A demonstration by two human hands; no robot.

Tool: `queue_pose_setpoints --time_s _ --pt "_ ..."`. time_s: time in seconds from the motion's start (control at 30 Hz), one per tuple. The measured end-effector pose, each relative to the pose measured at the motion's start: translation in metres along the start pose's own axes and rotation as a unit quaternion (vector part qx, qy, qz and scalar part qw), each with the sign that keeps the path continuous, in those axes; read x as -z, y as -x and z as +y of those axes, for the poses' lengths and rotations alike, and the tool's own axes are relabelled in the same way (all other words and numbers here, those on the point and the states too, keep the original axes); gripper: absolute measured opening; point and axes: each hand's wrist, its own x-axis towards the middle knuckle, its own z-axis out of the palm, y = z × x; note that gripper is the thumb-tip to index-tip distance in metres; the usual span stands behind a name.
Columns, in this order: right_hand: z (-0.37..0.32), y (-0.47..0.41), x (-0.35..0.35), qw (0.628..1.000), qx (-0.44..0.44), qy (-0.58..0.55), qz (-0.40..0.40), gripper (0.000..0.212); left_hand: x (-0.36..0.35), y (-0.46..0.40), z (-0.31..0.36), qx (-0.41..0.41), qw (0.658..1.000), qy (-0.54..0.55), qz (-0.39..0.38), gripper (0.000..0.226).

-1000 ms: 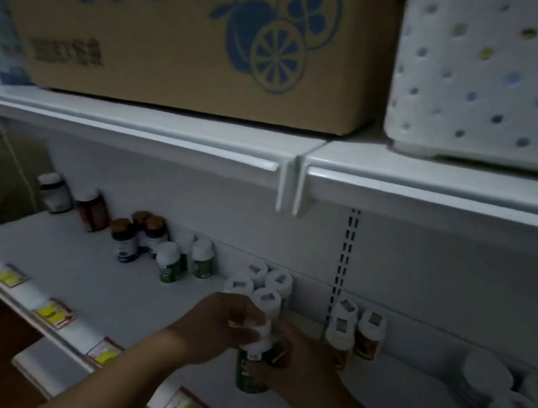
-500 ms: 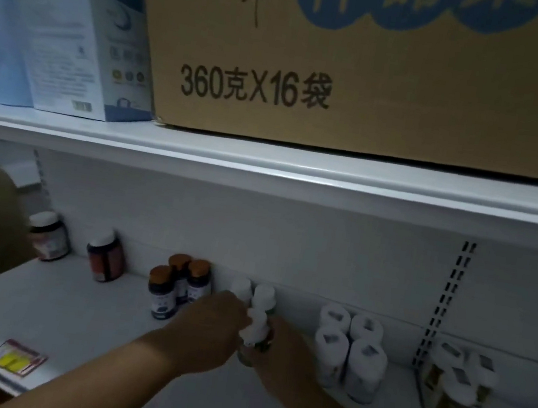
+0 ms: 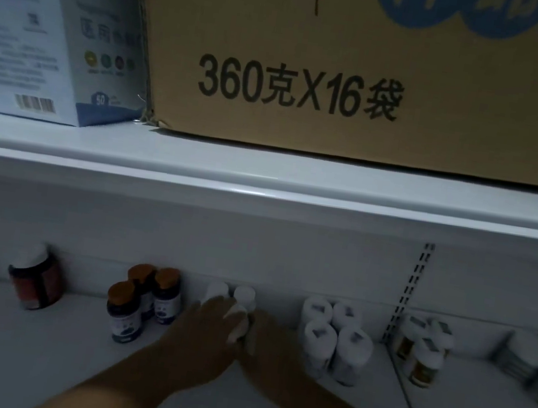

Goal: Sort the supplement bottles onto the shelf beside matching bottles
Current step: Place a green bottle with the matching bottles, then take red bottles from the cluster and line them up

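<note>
Head view shows the white-capped bottle between my two hands at the far middle of the lower shelf, only its cap showing. My left hand wraps it from the left and my right hand from the right, both grasping it. Just behind stand two white-capped bottles against the back wall. Left of them are three brown-capped dark bottles, farther left a reddish jar. Right of my hands stand four white bottles. Above, on the upper shelf, sit a cardboard carton and a white box.
</note>
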Motion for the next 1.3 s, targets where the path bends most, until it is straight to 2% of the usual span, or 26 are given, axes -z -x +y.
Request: queue_pose_setpoints --time_s 0.07,0.1,0.17,0.2,0.23,0.3,0.4,0.5,0.63,0.8,0.93,1.0,1.13,1.3 --pt "0.001 0.010 0.022 0.994 0.021 0.096 -0.056 0.050 0.007 -0.010 0.001 0.021 0.999 -0.007 -0.024 0.087" --pt "-0.001 0.018 0.036 0.984 0.041 0.144 -0.093 0.059 0.009 -0.015 0.002 0.041 0.998 -0.014 -0.048 0.097" --pt "-0.003 0.031 0.061 0.974 0.083 0.161 -0.134 0.066 0.021 -0.023 0.013 0.060 0.995 -0.032 -0.066 0.109" --pt "0.001 0.038 0.072 0.971 0.098 0.165 -0.144 0.067 0.027 -0.029 0.020 0.066 0.995 -0.032 -0.067 0.105" --pt "0.004 0.047 0.083 0.965 0.109 0.192 -0.144 0.068 0.032 -0.035 0.029 0.068 0.995 -0.024 -0.070 0.092" --pt "0.011 0.060 0.107 0.959 0.083 0.214 -0.164 0.069 0.040 -0.043 0.050 0.050 0.996 -0.033 -0.067 0.074" --pt "0.030 0.086 0.140 0.954 0.040 0.230 -0.189 0.070 0.047 -0.055 0.083 0.022 0.998 -0.034 -0.052 0.069" --pt "0.060 0.129 0.170 0.961 0.000 0.214 -0.176 0.070 0.045 -0.064 0.130 -0.002 0.999 -0.006 -0.053 0.068" --pt "0.105 0.195 0.214 0.966 -0.065 0.200 -0.149 0.069 0.036 -0.078 0.226 -0.064 0.996 0.018 -0.058 0.070" --pt "0.155 0.298 0.289 0.958 -0.189 0.173 -0.130 0.066 0.022 -0.097 0.373 -0.162 0.981 0.031 -0.098 0.068" --pt "0.196 0.372 0.335 0.944 -0.281 0.147 -0.087 0.067 0.000 -0.105 0.474 -0.223 0.969 0.026 -0.105 0.082" --pt "0.218 0.399 0.351 0.937 -0.317 0.127 -0.070 0.070 -0.012 -0.109 0.518 -0.245 0.962 0.021 -0.123 0.075" --pt "0.260 0.433 0.375 0.924 -0.362 0.108 -0.058 0.071 -0.024 -0.130 0.577 -0.271 0.950 0.005 -0.157 0.073" --pt "0.319 0.442 0.401 0.915 -0.382 0.125 -0.026 0.069 -0.030 -0.195 0.628 -0.282 0.943 0.064 -0.164 0.073"
